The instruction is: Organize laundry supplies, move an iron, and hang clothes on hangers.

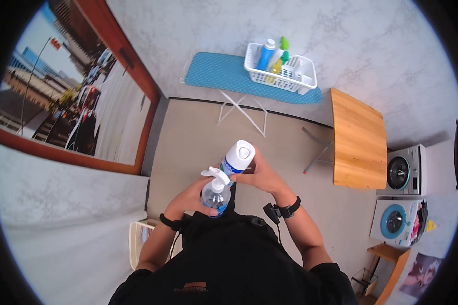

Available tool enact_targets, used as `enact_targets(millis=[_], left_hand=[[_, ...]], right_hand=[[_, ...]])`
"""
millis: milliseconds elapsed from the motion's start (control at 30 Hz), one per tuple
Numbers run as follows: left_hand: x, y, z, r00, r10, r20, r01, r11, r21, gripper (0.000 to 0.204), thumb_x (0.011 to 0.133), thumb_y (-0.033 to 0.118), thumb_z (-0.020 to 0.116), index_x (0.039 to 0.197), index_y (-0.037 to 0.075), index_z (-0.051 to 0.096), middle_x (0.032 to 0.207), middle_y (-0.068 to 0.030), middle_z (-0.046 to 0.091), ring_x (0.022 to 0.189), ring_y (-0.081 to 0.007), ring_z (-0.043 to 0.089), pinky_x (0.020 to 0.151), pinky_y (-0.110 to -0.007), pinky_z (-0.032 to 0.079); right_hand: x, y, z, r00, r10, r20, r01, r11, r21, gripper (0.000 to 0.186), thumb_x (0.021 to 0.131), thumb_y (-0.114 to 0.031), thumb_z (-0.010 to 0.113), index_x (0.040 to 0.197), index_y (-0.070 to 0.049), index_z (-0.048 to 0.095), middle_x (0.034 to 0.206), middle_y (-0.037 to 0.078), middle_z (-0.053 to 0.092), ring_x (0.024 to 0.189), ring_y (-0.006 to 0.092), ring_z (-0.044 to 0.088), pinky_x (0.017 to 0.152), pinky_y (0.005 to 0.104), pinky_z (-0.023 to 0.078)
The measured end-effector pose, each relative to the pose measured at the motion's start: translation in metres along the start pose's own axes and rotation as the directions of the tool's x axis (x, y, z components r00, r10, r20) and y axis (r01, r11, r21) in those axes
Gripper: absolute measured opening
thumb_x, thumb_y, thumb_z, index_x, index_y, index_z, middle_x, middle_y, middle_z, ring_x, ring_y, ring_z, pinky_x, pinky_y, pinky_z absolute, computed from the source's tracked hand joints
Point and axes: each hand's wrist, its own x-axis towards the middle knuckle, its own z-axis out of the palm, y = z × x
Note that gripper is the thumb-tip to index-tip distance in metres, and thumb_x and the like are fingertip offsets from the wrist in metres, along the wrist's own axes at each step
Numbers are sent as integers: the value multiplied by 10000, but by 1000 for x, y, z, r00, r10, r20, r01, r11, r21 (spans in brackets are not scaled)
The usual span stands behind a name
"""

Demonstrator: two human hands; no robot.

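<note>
Close in front of my body, my left hand (189, 200) is wrapped round a clear pump bottle (217, 195) with a white pump head and a blue label. Just to its right, my right hand (261, 174) grips a white spray can (238, 154) with a white cap and a blue band. The can leans up and away from me, and its lower part is hidden behind the pump head and my fingers. The two containers nearly meet between my hands.
Ahead stands a blue ironing board (216, 73) bearing a white plastic basket (282, 79) with several bottles. A wooden folding table (359, 140) is at the right, before two washing machines (393, 222). A cream bin (136, 244) stands at lower left, below a wood-framed window (148, 96).
</note>
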Motion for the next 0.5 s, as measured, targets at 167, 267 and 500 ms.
enact_targets(millis=[167,267,500], left_hand=[[101,17,-33,995,43,84,-43,999,-7,996,647,412,989,1466,36,564,1572,-148,440,1480,-289,401,1210,-452,335],[155,18,-69,977,190,92,-194,980,35,1026,651,370,1002,1497,33,527,1544,-131,472,1456,-270,434,1204,-442,350],[246,58,-129,975,44,-218,-31,998,62,892,687,192,991,1445,35,549,1312,-35,638,1230,-168,606,1092,-365,465]], right_hand=[[29,-50,-64,987,0,-158,-13,997,-76,810,817,-48,885,1488,-74,432,1345,78,612,1276,230,621,1062,418,546],[53,-64,-102,965,-54,-256,29,995,-100,739,811,-34,884,1434,-52,488,1302,72,647,1235,209,642,1055,398,549],[99,-104,-199,811,-251,-528,152,962,-226,598,808,14,864,1326,-18,567,1204,68,691,1132,163,676,980,341,568]])
